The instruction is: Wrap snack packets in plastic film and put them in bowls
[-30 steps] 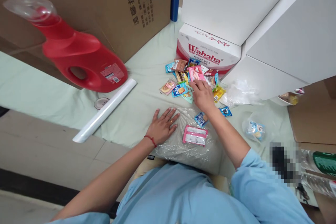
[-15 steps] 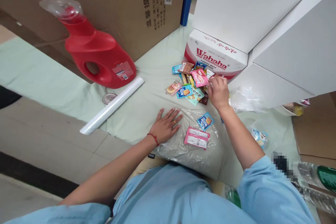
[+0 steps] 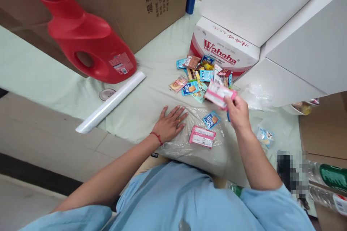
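Note:
My right hand (image 3: 238, 112) pinches a pink snack packet (image 3: 217, 95) by its right end, its white-labelled back turned up. It is held above the table, in front of a pile of snack packets (image 3: 192, 74). My left hand (image 3: 170, 124) lies flat with fingers spread on the left edge of a clear plastic sheet or bag (image 3: 179, 148). On that plastic lie a second pink packet (image 3: 202, 137), label side up, and a small blue biscuit packet (image 3: 211, 119) just beyond it.
A Wahaba-looking white and red carton (image 3: 222, 48) stands behind the pile. To the left are a red jug (image 3: 94, 43), a white roll (image 3: 111, 103) and a large brown box (image 3: 121, 3). Crumpled clear plastic (image 3: 256, 96) and green-labelled bottles (image 3: 332, 177) are at the right.
My right hand has lifted the pink packet off the pile, brought it toward me and turned its back side up. My left hand stays on the plastic. The view has shifted slightly.

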A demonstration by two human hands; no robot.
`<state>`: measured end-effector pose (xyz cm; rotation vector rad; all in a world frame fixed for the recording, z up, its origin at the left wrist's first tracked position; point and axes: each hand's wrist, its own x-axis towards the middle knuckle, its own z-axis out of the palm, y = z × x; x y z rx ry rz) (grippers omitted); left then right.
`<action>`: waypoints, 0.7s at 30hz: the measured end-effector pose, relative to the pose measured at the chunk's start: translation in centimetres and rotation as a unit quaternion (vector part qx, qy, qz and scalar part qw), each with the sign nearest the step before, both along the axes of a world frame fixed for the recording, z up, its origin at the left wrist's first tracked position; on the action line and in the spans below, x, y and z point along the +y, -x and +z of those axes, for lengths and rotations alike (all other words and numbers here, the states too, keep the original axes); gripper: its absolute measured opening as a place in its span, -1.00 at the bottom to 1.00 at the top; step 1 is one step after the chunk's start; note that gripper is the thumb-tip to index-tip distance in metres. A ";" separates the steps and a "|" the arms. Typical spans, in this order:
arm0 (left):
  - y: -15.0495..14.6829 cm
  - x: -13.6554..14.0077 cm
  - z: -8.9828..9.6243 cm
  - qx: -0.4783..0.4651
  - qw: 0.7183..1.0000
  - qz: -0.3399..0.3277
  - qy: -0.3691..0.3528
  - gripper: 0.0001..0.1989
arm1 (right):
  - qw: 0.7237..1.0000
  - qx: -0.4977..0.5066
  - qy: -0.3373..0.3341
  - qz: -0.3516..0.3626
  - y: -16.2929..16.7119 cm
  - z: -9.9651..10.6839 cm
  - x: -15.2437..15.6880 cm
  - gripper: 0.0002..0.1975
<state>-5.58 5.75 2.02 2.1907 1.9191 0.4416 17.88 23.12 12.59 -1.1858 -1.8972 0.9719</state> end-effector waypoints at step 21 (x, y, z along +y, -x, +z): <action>-0.2 0.1 0.0 0.029 1.000 0.004 0.009 -0.46 | 0.874 -0.421 -0.074 0.233 -2.5 -3.1 -11.4 -0.23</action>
